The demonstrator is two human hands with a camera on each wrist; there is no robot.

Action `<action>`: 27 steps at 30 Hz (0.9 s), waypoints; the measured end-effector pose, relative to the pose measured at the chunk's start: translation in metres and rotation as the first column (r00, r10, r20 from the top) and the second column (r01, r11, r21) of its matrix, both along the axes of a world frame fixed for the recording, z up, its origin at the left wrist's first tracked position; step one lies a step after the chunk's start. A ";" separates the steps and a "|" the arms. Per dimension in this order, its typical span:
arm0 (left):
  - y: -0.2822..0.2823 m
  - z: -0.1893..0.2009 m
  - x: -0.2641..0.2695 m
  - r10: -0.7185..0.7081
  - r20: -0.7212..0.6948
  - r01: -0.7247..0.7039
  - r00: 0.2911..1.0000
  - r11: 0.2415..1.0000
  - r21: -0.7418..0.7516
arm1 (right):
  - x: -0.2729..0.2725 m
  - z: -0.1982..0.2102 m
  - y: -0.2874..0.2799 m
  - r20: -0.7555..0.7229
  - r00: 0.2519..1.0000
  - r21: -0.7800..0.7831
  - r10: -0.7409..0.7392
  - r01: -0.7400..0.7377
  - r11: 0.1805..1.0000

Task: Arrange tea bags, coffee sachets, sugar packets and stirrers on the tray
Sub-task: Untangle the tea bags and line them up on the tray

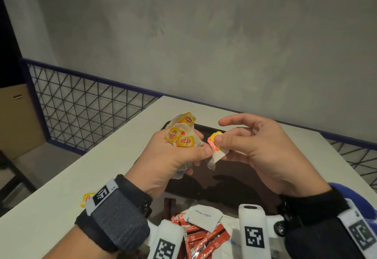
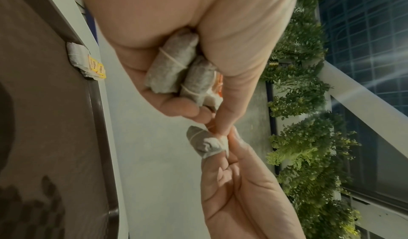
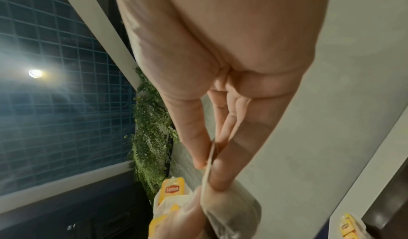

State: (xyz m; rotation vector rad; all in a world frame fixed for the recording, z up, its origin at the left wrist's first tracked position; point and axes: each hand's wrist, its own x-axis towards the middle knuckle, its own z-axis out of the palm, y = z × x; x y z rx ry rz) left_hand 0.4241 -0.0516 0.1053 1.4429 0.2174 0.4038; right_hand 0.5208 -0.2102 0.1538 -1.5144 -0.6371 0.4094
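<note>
My left hand [image 1: 179,152] grips a bunch of tea bags [image 1: 181,134] with yellow Lipton tags, held above the dark brown tray [image 1: 234,177]. In the left wrist view the bags [image 2: 176,68] sit bunched in its curled fingers. My right hand [image 1: 240,142] pinches one more tea bag [image 1: 215,146] by its yellow and orange tag, right beside the left thumb. The right wrist view shows that tag edge-on [image 3: 209,160] between thumb and fingers. More tea bags [image 2: 88,63] lie at the tray's far corner.
Red coffee sachets [image 1: 204,236] and white sugar packets [image 1: 204,216] are heaped on the white table [image 1: 102,166] just in front of the tray. A yellow tea tag [image 1: 86,198] lies left of my wrist. A wire mesh railing [image 1: 81,111] borders the table.
</note>
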 end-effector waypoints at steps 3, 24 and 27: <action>0.001 0.000 0.000 0.013 0.002 -0.013 1.000 1.000 -0.011 | 0.000 -0.002 0.001 0.066 0.997 -0.025 -0.027 0.029 0.999; 0.003 -0.002 0.003 0.014 -0.054 -0.018 0.998 0.997 -0.072 | -0.007 -0.002 0.004 0.486 0.870 -0.142 -0.084 0.173 0.975; 0.004 -0.003 0.003 0.046 -0.018 -0.047 0.999 0.994 -0.103 | -0.006 0.000 0.001 0.403 0.913 -0.087 -0.069 0.113 0.990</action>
